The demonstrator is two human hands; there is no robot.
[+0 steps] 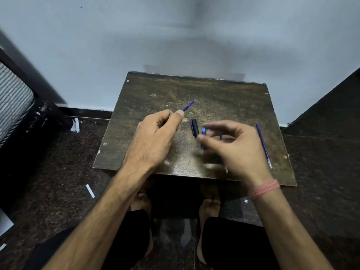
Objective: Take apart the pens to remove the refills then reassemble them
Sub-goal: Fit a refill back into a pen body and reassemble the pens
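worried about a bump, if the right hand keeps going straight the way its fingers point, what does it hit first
Most likely the black pen cap, just beyond the right hand, whose fingers point left. Depth is unclear and the hand is blurred.

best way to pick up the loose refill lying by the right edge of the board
Pinch the loose refill around its middle, coming straight down from above with the right hand. It is thin and lies flat on the board, running near-to-far with bare surface either side, so fingertips can close across its width. Avoid the pointed far tip.
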